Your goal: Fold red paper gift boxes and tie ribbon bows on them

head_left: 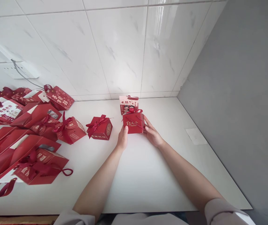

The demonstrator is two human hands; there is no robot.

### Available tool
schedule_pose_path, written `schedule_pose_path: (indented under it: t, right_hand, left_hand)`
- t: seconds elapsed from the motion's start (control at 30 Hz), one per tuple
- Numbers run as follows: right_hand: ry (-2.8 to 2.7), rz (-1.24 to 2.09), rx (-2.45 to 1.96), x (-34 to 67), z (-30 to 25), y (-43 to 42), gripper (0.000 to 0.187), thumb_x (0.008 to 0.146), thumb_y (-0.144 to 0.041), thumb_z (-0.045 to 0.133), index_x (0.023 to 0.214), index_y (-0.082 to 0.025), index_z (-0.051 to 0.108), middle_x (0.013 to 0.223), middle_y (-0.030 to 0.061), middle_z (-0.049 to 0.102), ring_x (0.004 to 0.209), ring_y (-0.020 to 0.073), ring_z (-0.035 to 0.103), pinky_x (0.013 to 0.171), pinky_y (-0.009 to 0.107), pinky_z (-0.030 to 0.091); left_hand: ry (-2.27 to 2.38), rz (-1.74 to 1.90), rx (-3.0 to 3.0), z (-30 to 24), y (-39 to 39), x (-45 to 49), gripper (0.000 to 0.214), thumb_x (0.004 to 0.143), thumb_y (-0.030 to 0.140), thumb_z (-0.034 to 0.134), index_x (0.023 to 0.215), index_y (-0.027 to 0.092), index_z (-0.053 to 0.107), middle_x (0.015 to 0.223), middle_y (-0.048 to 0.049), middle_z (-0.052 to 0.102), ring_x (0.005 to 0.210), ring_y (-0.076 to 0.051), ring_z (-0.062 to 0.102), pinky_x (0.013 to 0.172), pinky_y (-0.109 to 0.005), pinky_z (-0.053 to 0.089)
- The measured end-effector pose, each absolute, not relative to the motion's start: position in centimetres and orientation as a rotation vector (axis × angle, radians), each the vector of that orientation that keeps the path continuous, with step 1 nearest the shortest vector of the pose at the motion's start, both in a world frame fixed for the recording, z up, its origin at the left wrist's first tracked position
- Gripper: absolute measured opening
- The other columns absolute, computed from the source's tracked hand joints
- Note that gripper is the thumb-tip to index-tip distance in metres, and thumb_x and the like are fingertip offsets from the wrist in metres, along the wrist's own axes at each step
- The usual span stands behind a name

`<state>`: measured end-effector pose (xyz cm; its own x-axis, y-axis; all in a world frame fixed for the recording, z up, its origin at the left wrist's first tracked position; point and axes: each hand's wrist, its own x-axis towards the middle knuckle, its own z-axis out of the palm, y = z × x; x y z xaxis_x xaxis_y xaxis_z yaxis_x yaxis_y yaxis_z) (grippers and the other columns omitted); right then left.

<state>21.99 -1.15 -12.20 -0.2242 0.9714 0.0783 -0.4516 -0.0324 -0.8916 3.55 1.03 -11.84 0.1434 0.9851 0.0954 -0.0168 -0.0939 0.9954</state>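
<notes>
A red gift box (134,121) with gold lettering, a ribbon bow on top and a cord handle is held between both hands above the white table. My left hand (123,137) grips its left side, thumb on the front face. On the right side, my right hand (153,132) closes around the edge near the cord. Just behind it stands a pink-and-red box (125,107) printed with cartoon figures, partly covered by the held one. To the left of my left hand sits a red hexagonal box (100,128) tied with a dark red ribbon.
Several red gift boxes and bags (40,114) crowd the table's left side. A white tiled wall (115,56) with a socket (19,69) and grey cable borders the back. A grey wall (246,93) stands at the right. A pale square patch (196,136) lies near the table's (171,190) right edge.
</notes>
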Motion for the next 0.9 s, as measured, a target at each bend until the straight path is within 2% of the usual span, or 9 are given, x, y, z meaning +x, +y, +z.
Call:
schedule_pose_path:
  t: [0.1,0.23,0.37,0.47,0.6,0.77,0.9]
  right_hand:
    - [-1.020,1.454,-0.752,21.8,-12.4,-1.2,0.069,0.089,-0.047,0.054,0.150,-0.042,0.020,0.147,0.0018,0.044,0.117,0.0227,0.057,0.101,0.045,0.043]
    - [-1.031,1.175,-0.919,21.8,-13.0,-1.1,0.074,0.084,-0.049,0.062,0.147,-0.042,0.024,0.151,0.0039,0.035,0.116,0.0234,0.054,0.097,0.044,0.046]
    - [-1.106,1.164,-0.911,21.8,-13.5,-0.9,0.066,0.086,-0.052,0.059,0.144,-0.038,0.032,0.148,0.0057,0.039,0.122,0.0246,0.048,0.099,0.045,0.045]
    - [-1.119,1.195,-0.878,21.7,-13.4,-0.8,0.066,0.087,-0.052,0.058,0.145,-0.036,0.031,0.148,0.0070,0.040,0.127,0.0256,0.046,0.101,0.048,0.043]
    - [-1.096,1.239,-0.823,21.7,-13.3,-0.9,0.066,0.089,-0.050,0.057,0.147,-0.035,0.029,0.148,0.0090,0.040,0.123,0.0256,0.050,0.100,0.049,0.044]
    - [-1.075,1.262,-0.822,21.7,-13.0,-1.1,0.070,0.088,-0.049,0.058,0.149,-0.039,0.023,0.152,0.0082,0.036,0.118,0.0248,0.055,0.095,0.046,0.046]
    - [-1.105,1.263,-0.843,21.7,-12.9,-1.2,0.072,0.087,-0.048,0.060,0.149,-0.040,0.023,0.152,0.0080,0.038,0.105,0.0226,0.061,0.091,0.046,0.048]
  left_hand:
    - [0.951,1.199,1.103,-11.8,1.4,3.4,0.057,0.092,0.057,0.041,0.135,0.022,0.051,0.142,-0.0069,0.052,0.135,-0.026,0.042,0.114,-0.041,0.032]
    - [0.669,1.092,0.766,-10.9,1.7,3.1,0.061,0.091,0.062,0.034,0.136,0.024,0.050,0.142,-0.0075,0.052,0.130,-0.030,0.048,0.104,-0.049,0.042]
    - [0.514,0.872,0.587,-10.3,1.3,3.3,0.071,0.086,0.065,0.035,0.132,0.014,0.052,0.133,-0.0174,0.057,0.122,-0.034,0.055,0.096,-0.049,0.048]
    - [0.464,0.813,0.529,-10.2,0.8,3.6,0.067,0.087,0.060,0.036,0.128,0.010,0.054,0.130,-0.0194,0.059,0.122,-0.033,0.055,0.098,-0.047,0.047]
    - [0.441,0.786,0.536,-9.7,0.4,3.8,0.067,0.089,0.061,0.034,0.129,0.010,0.053,0.130,-0.0189,0.058,0.124,-0.032,0.054,0.101,-0.048,0.046]
    - [0.440,0.784,0.574,-8.8,0.2,3.8,0.071,0.088,0.066,0.033,0.134,0.014,0.048,0.131,-0.0173,0.057,0.124,-0.033,0.053,0.100,-0.051,0.047]
    - [0.447,0.806,0.545,-8.9,0.3,3.7,0.071,0.089,0.069,0.032,0.135,0.016,0.047,0.130,-0.0147,0.058,0.122,-0.028,0.056,0.098,-0.042,0.051]
